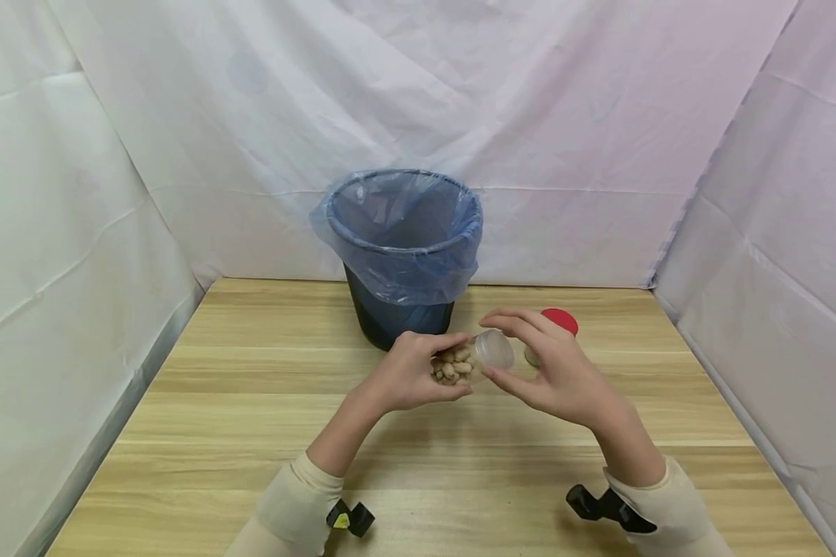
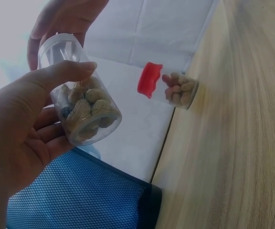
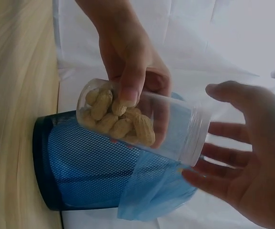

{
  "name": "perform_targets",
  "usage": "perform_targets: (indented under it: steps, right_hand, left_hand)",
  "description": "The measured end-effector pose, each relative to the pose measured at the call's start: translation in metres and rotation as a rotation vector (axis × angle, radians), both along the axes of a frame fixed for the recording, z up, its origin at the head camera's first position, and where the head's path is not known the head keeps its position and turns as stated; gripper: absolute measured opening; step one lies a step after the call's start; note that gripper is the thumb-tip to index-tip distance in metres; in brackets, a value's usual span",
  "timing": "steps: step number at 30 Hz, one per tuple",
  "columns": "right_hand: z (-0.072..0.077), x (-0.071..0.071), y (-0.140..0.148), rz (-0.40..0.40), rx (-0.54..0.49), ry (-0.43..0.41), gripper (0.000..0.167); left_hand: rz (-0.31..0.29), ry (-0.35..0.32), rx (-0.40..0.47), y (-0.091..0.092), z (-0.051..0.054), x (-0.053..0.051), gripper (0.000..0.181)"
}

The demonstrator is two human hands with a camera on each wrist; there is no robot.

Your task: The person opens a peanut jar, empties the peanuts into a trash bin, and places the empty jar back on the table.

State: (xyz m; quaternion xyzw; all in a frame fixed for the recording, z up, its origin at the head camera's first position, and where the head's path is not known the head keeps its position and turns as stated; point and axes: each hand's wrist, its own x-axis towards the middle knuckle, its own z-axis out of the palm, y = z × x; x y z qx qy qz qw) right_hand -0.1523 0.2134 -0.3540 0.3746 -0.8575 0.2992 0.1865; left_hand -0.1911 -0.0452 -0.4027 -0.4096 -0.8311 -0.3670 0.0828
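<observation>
A clear jar of peanuts (image 1: 453, 367) is held sideways above the table by my left hand (image 1: 411, 371), thumb and fingers round its body. In the right wrist view the jar (image 3: 118, 117) has its peanuts toward the base and a clear rim at the other end. My right hand (image 1: 557, 371) is around that rim end; in the right wrist view the hand (image 3: 252, 157) has its thumb spread away from the rim, fingers by its far side. A second jar with a red lid (image 1: 560, 319) stands behind my right hand; the left wrist view shows peanuts (image 2: 179, 89) in it.
A dark mesh bin (image 1: 397, 317) lined with a blue bag (image 1: 418, 271) stands at the table's back, just beyond my left hand. White cloth (image 1: 564, 139) hangs behind the wooden table (image 1: 251, 387) and on both sides.
</observation>
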Motion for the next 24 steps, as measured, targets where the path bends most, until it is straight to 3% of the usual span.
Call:
perform_targets:
  steps: [5,10,24]
  right_hand:
    - [0.0019,0.0052,-0.0036,-0.101,0.002,0.006,0.056]
    - [0.0018,0.0063,-0.0048,-0.124,0.027,-0.013,0.05]
    - [0.0027,0.0033,-0.0023,0.002,0.03,-0.037,0.052]
  left_hand:
    - [0.011,0.009,0.0,0.0006,0.0002,0.0002,0.066]
    - [0.02,0.012,-0.001,0.0009,0.0002,0.0003,0.067]
    - [-0.012,-0.006,0.022,-0.0011,-0.0016,-0.0014,0.066]
